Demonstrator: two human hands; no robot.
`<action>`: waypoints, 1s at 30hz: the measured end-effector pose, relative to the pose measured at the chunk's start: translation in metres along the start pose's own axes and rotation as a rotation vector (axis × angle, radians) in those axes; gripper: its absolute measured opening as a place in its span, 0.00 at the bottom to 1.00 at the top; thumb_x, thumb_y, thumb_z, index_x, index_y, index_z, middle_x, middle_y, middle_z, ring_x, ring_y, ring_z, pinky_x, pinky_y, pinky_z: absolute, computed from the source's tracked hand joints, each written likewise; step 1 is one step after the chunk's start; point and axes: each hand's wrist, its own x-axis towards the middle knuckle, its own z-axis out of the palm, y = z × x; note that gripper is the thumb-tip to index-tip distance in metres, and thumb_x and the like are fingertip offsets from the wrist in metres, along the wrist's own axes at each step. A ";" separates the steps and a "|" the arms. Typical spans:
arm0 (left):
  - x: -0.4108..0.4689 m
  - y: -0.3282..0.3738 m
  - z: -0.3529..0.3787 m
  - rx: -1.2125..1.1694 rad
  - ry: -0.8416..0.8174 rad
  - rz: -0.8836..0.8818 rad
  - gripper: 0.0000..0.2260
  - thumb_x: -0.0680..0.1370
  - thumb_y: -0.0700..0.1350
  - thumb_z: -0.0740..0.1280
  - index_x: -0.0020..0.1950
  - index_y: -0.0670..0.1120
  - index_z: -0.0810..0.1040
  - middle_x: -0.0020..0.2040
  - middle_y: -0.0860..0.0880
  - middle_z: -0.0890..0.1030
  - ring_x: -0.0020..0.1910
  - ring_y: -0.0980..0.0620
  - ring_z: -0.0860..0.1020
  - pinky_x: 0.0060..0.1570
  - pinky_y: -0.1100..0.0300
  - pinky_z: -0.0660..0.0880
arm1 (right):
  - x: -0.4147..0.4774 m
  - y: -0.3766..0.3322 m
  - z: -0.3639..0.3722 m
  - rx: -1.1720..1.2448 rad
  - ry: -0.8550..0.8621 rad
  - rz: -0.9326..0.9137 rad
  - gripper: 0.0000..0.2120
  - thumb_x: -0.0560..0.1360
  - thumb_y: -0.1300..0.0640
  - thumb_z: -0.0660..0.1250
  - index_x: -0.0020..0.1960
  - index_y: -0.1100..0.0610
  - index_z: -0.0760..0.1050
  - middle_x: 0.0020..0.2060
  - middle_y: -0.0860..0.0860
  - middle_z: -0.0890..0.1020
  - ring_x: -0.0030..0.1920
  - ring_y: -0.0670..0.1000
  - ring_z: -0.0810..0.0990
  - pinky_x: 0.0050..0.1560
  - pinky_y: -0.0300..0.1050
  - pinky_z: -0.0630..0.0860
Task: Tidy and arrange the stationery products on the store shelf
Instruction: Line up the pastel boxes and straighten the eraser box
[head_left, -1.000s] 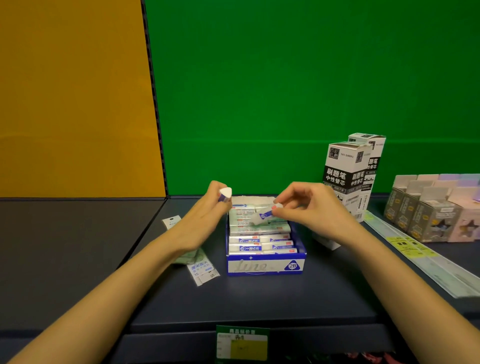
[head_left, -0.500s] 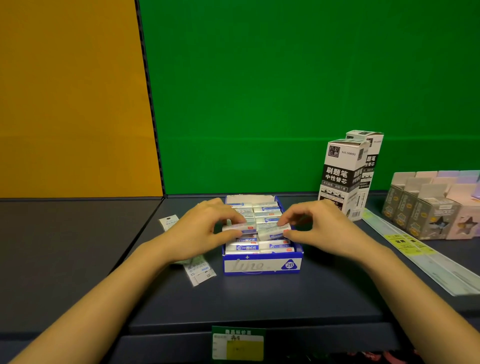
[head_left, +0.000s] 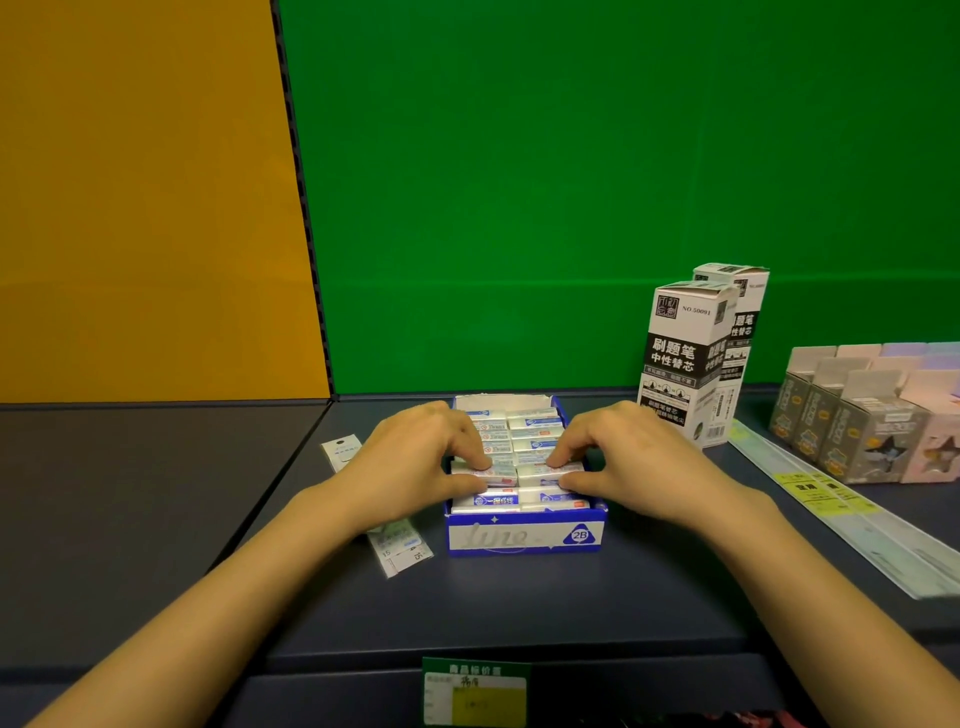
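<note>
Pinching wrapped white eraser with my left hand, thumb at near edge, fingers curled over far edge. My right hand pinching neighbouring eraser likewise. Both erasers lying in blue-and-white eraser box, lower centre of frame, on dark shelf. Box holding two rows of white erasers with blue and red print, "2B" showing on front. Refill boxes standing right of centre.

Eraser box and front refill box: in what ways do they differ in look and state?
The eraser box is blue, low and open on top; the refill box is white and black, tall and closed. The left hand and right hand hold erasers in the eraser box; nothing touches the refill box. Both boxes stand on the dark shelf.
</note>
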 end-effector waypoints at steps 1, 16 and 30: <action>0.000 0.001 -0.001 0.049 -0.015 0.018 0.11 0.75 0.53 0.66 0.55 0.54 0.81 0.54 0.56 0.79 0.51 0.58 0.72 0.48 0.60 0.70 | 0.000 -0.001 0.000 -0.019 -0.002 -0.002 0.11 0.71 0.49 0.69 0.54 0.46 0.80 0.52 0.43 0.83 0.52 0.45 0.79 0.54 0.44 0.76; -0.012 0.003 -0.004 -0.009 -0.125 0.041 0.14 0.79 0.52 0.58 0.60 0.51 0.79 0.63 0.53 0.73 0.61 0.59 0.68 0.60 0.63 0.67 | -0.008 -0.004 0.001 -0.126 -0.050 -0.110 0.14 0.77 0.51 0.58 0.55 0.54 0.79 0.58 0.46 0.80 0.58 0.50 0.78 0.57 0.50 0.75; -0.048 -0.007 0.006 0.015 0.217 -0.316 0.15 0.78 0.52 0.59 0.62 0.48 0.70 0.60 0.51 0.72 0.60 0.53 0.70 0.58 0.57 0.70 | 0.009 -0.027 -0.004 0.056 0.026 -0.057 0.15 0.78 0.50 0.56 0.60 0.50 0.77 0.60 0.46 0.79 0.60 0.50 0.77 0.60 0.52 0.74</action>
